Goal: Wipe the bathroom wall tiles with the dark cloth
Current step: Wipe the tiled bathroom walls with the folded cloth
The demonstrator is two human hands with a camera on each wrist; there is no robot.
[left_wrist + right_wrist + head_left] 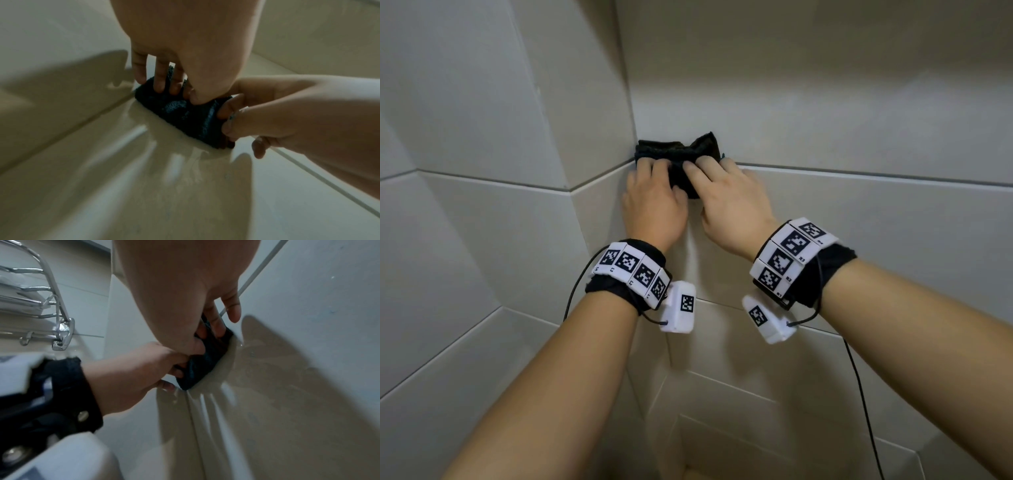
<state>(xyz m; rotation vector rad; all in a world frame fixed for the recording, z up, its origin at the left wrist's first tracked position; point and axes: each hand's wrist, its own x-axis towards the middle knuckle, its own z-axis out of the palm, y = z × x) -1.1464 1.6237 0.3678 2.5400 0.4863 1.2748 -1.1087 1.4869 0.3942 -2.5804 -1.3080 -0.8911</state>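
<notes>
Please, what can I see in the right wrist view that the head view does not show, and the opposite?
Only the right wrist view shows a chrome wire rack fixed to the wall, off to the side.

Only the head view shows both forearms, the marker bands on the wrists, and the corner where the two tiled walls meet, with the grout lines running away from it.

Both show the left hand and right hand side by side on the dark cloth, pressing it against the pale wall tiles.
</notes>
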